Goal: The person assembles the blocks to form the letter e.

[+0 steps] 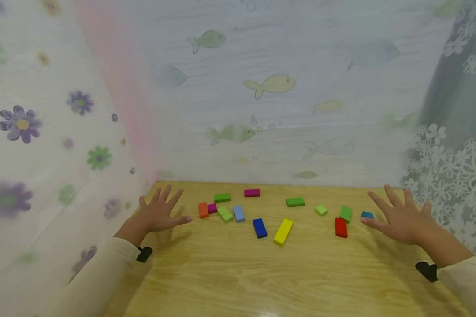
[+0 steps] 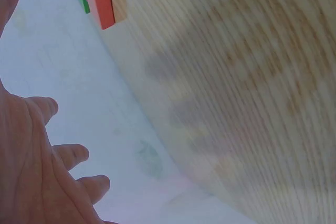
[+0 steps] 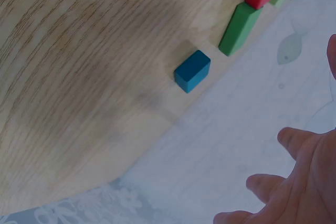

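Note:
My left hand (image 1: 159, 214) hovers over the left side of the wooden table with its fingers spread and nothing held. An orange block (image 1: 203, 210) is the block nearest to it, touching or almost touching a small magenta block (image 1: 212, 208). Over the right side my right hand (image 1: 405, 219) also hangs spread and holds nothing. A small blue-teal block (image 1: 367, 215), partly covered by that thumb in the head view, lies whole in the right wrist view. Beside it are a green block (image 1: 345, 213) and a red block (image 1: 341, 227).
Between the hands lie a yellow block (image 1: 283, 232), a dark blue block (image 1: 259, 228), a light blue block (image 1: 239, 214), a lime block (image 1: 224, 214) and several others. A fish-patterned curtain (image 1: 277, 145) borders the table's back; a flowered one (image 1: 51, 167) hangs left.

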